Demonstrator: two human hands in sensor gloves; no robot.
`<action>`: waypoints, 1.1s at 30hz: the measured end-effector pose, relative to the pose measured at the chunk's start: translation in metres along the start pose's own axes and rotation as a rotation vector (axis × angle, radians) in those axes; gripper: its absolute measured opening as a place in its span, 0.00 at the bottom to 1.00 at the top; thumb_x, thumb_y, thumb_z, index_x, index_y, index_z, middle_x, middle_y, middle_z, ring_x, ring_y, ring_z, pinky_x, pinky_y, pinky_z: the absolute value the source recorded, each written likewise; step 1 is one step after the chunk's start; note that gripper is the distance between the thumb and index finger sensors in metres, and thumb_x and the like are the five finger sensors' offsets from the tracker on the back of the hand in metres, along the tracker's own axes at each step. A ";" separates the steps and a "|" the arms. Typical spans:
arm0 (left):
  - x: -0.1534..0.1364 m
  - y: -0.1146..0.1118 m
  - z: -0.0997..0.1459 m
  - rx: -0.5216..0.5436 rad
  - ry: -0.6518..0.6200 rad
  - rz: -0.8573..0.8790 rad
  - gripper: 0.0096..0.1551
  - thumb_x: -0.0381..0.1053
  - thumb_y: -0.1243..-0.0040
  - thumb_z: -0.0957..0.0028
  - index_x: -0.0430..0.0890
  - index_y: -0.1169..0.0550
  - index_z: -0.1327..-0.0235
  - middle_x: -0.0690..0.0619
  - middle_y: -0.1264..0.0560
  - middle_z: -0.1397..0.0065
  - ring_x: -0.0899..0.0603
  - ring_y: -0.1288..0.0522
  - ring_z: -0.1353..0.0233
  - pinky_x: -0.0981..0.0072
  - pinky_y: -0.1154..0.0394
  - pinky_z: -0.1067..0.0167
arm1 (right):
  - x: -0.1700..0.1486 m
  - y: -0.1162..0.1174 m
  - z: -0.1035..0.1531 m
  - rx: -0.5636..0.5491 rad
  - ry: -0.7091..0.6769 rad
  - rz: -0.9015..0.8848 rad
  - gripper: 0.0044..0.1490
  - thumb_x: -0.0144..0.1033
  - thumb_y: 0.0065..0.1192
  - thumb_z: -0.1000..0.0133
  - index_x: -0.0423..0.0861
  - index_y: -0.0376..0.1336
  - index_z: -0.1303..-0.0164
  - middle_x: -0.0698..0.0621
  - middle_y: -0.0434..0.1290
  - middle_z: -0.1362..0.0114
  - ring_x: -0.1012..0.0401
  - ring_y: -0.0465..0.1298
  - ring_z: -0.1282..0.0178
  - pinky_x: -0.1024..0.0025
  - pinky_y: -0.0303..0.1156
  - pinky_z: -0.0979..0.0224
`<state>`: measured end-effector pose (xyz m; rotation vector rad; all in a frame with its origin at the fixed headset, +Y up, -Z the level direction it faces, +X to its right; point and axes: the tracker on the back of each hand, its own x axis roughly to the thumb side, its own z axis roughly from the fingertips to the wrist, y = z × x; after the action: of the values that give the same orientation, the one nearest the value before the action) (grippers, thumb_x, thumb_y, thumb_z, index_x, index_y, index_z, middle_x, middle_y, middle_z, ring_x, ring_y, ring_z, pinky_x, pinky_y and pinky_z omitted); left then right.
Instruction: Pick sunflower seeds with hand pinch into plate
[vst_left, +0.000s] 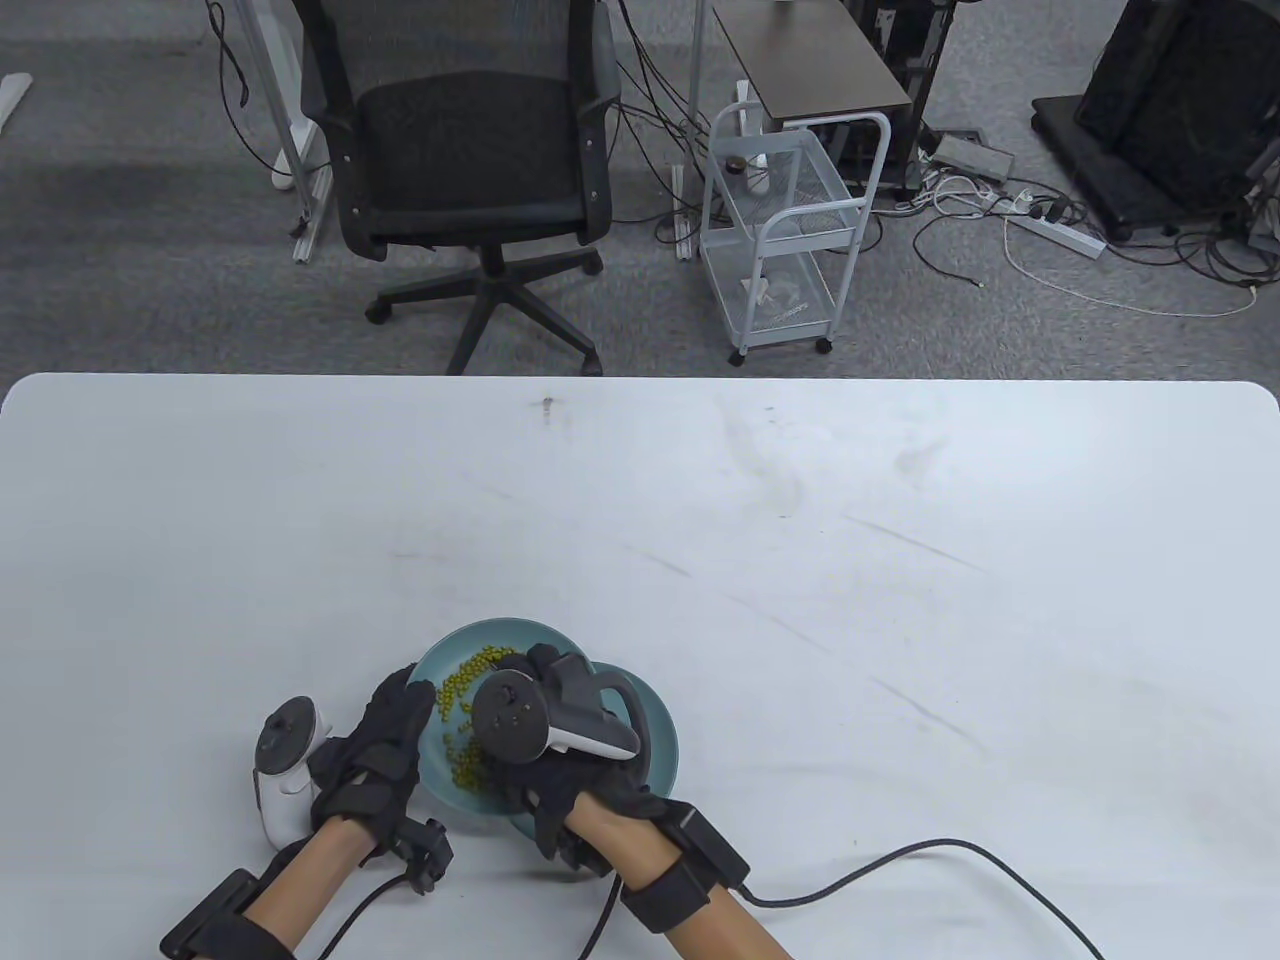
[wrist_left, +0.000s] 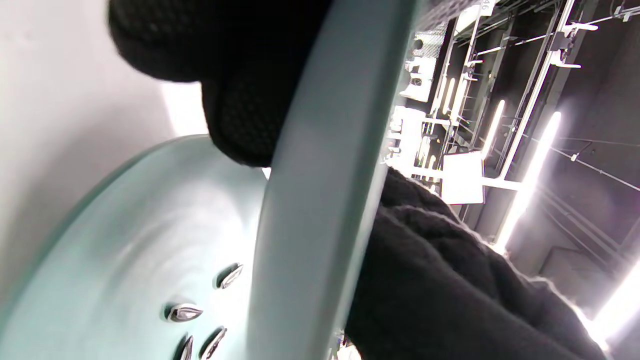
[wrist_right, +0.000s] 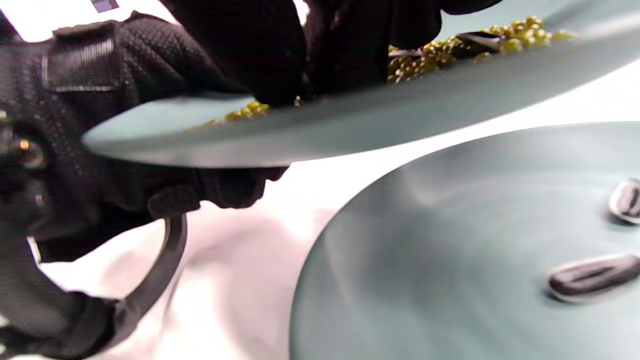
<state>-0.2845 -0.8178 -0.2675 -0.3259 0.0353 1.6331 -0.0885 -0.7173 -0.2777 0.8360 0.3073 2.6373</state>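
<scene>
Left hand (vst_left: 385, 745) clamps the rim of the upper plate (vst_left: 445, 660), thumb over the edge, fingers beneath, the plate tilted. Green beans (vst_left: 465, 715) litter it, a dark sunflower seed (wrist_right: 477, 40) among them. Right hand (vst_left: 560, 770) dips in, fingertips (wrist_right: 280, 75) pressed together on the beans; whether its grip holds a seed, can't tell. Lower plate (wrist_right: 425, 240) on the worktop (vst_left: 800, 600) carries seeds (wrist_right: 592, 277), largely hidden from above.

Left hand (vst_left: 385, 745) gripping, right hand (vst_left: 560, 745) fingertips pinched downward
</scene>
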 end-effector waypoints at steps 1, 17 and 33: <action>0.000 0.000 0.000 -0.002 0.001 0.006 0.28 0.57 0.56 0.34 0.48 0.45 0.27 0.44 0.26 0.39 0.43 0.17 0.55 0.58 0.22 0.57 | -0.001 0.000 0.000 -0.016 -0.001 -0.013 0.22 0.34 0.73 0.43 0.28 0.75 0.55 0.24 0.56 0.21 0.24 0.50 0.24 0.22 0.45 0.29; 0.000 -0.001 0.000 -0.009 0.006 0.016 0.29 0.57 0.56 0.34 0.48 0.45 0.27 0.44 0.26 0.39 0.43 0.17 0.55 0.57 0.22 0.57 | -0.005 -0.003 0.000 -0.017 -0.019 -0.089 0.22 0.31 0.72 0.42 0.26 0.73 0.52 0.23 0.52 0.20 0.23 0.47 0.24 0.22 0.43 0.29; 0.002 0.001 0.000 -0.007 0.005 0.021 0.29 0.57 0.56 0.34 0.48 0.46 0.27 0.44 0.26 0.39 0.43 0.17 0.55 0.58 0.22 0.57 | -0.011 -0.020 0.005 -0.074 -0.044 -0.206 0.21 0.25 0.67 0.42 0.26 0.70 0.47 0.23 0.44 0.18 0.22 0.44 0.24 0.21 0.40 0.30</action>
<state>-0.2855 -0.8161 -0.2681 -0.3356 0.0372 1.6535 -0.0720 -0.7028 -0.2853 0.7918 0.2668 2.4215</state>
